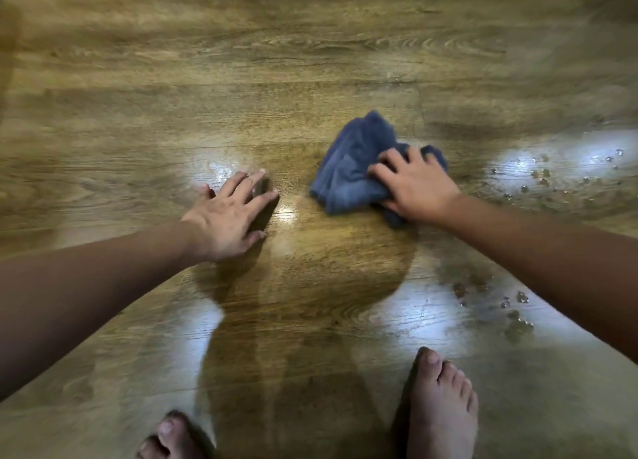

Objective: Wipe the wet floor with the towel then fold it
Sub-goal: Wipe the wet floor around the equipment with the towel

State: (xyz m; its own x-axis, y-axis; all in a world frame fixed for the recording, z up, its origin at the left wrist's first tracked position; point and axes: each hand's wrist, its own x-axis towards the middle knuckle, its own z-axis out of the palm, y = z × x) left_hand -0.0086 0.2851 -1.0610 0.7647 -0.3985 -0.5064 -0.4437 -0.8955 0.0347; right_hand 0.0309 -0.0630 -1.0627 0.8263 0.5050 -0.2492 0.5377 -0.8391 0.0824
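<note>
Towel crumpled, blue | right hand clutching it | left hand flat on glossy wood floor

Crumpled blue towel on wet floor.

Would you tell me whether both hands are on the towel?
No: only the right hand grips the towel, while the left hand rests flat on the bare floor.

Right hand presses bunched blue towel on wet floor; left hand lies flat.
</note>
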